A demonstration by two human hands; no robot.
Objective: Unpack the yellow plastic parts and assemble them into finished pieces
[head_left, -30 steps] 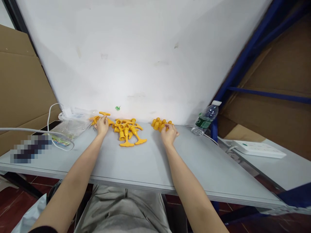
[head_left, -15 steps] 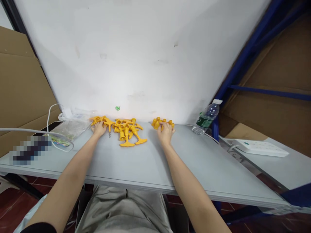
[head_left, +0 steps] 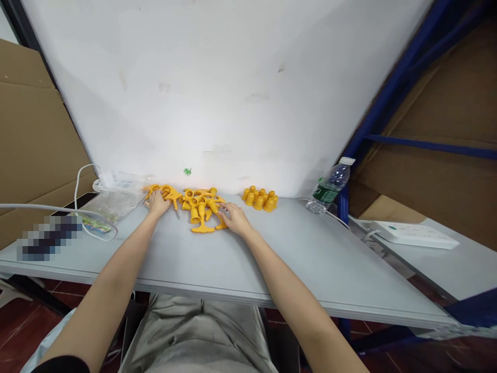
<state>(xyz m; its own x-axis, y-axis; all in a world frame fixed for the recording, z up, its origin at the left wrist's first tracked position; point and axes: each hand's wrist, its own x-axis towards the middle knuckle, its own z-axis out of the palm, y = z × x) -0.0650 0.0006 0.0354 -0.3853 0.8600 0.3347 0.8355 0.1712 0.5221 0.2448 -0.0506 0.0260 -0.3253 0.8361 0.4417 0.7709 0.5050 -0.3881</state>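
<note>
My left hand (head_left: 157, 202) rests on the left heap of yellow corkscrews, its fingers closed around a corkscrew (head_left: 174, 195) whose metal spiral points down toward the table. Its fingertips are partly hidden among the handles. My right hand (head_left: 236, 218) is at the right edge of the middle pile, thumb and fingers apart, touching or just over a yellow corkscrew (head_left: 220, 225) that it partly covers. In that pile lie several yellow pieces with T-shaped handles and hollow bell-shaped ends, among them a T-handled corkscrew (head_left: 202, 228) nearest me.
Several yellow bell-shaped caps (head_left: 259, 200) stand grouped by the white wall (head_left: 248, 103). A plastic bottle (head_left: 329, 187) leans at the right, near a blue post. Clear plastic bags (head_left: 116, 204) and a white cable (head_left: 97, 167) lie at the left. A power strip (head_left: 415, 234) sits far right.
My right hand has moved left from the caps to the middle pile, leaving the caps grouped. The corkscrew at my left hand has turned slightly, its spiral tip shifting right.
</note>
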